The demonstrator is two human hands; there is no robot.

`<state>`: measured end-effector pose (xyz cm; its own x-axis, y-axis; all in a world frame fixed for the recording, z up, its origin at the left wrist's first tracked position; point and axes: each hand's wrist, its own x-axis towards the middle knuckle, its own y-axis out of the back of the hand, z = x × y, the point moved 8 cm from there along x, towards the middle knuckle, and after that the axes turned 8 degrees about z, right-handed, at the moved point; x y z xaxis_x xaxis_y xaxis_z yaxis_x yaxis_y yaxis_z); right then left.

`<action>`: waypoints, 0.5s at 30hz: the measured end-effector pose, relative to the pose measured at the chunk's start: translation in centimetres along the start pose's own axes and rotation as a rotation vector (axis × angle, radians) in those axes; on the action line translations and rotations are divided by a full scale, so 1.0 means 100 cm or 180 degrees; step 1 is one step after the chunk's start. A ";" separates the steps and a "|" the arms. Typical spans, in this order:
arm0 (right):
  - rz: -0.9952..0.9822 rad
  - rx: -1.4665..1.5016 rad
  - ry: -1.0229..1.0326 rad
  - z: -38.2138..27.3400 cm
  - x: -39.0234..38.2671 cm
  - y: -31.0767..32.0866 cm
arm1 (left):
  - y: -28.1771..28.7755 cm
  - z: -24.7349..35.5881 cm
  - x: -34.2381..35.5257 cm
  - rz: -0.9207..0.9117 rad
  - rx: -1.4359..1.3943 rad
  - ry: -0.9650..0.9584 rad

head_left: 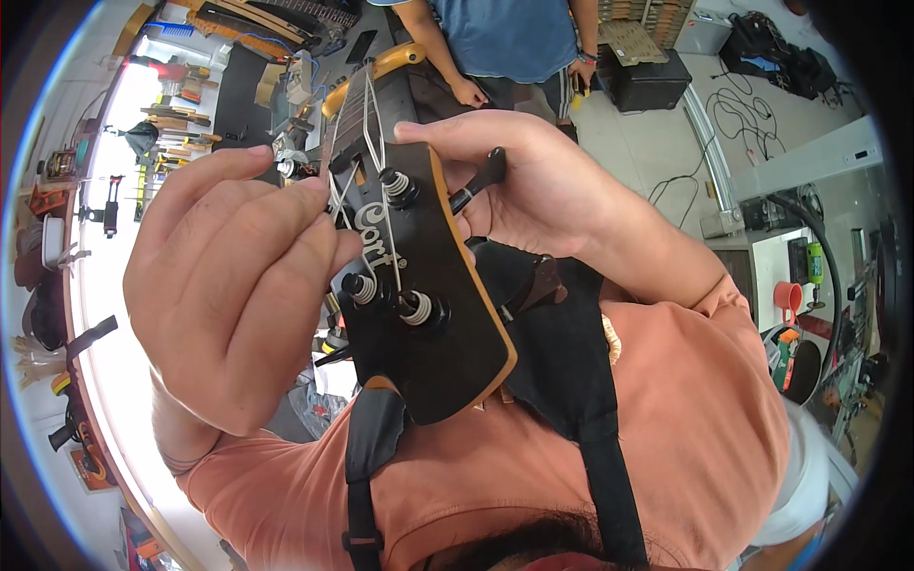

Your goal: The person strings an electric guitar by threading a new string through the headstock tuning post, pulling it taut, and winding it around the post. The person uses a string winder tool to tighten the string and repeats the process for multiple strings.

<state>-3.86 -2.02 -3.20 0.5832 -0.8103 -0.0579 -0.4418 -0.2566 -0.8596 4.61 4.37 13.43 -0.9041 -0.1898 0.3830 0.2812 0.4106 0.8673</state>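
A bass guitar's black headstock [447,343] with a light wooden edge points toward my chest. Silver strings [373,105] run from the neck over the nut to wound tuning posts [419,306]. My right hand [533,171] grips the headstock by the nut, thumb on the front edge, fingers hidden behind it. Dark tuning keys [545,283] stick out on that side. My left hand [238,276] is closed in a pinch beside the nut, at the strings. A thin brownish strip shows at its fingertips; I cannot tell whether it is held. The bass's yellowish body [400,62] lies farther off.
Another person in a blue shirt [505,38] stands across from me, hands low. Hand tools [176,124] lie along the bright bench on the left. A black box [647,81] and loose cables [747,119] are on the floor. A red mug [787,300] stands at right.
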 end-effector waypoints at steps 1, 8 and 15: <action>-0.0076 0.0096 -0.0022 0.002 0.000 -0.001 | 0.002 0.001 -0.001 0.0015 0.0001 0.0054; -0.0083 0.0222 -0.0047 0.004 0.000 0.002 | -0.001 0.006 -0.003 0.0086 0.0185 -0.0027; -0.0002 -0.0250 -0.0008 0.008 -0.005 0.009 | -0.009 0.021 -0.010 -0.0198 0.0240 -0.0445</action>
<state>-4.01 -1.38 -4.30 0.5851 -0.8088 -0.0586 -0.4935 -0.2978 -0.8172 4.60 6.06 11.64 -0.9564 -0.0932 0.2768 0.2032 0.4688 0.8596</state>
